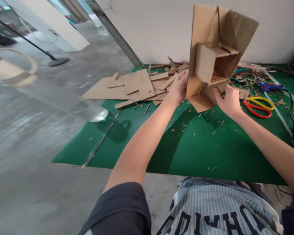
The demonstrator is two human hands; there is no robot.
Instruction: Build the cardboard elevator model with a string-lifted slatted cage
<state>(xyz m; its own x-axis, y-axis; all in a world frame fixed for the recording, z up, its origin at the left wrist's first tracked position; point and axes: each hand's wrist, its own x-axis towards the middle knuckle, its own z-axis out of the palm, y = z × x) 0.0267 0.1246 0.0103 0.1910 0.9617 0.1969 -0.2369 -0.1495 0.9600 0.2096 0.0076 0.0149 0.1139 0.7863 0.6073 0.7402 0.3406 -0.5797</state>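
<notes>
Both hands grip the cardboard housing above the tabletop: left hand on its side, right hand pinching its lower edge. Keep pressure on outer panels, off the inner box. Green tabletop littered with cardboard scraps; concrete floor alongside.

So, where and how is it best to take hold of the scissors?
Probably grip the scissors by their red and yellow handles, coming from the right: they lie flat with those loops turned that way, while the blade end points left toward the right hand, largely hidden.
</notes>
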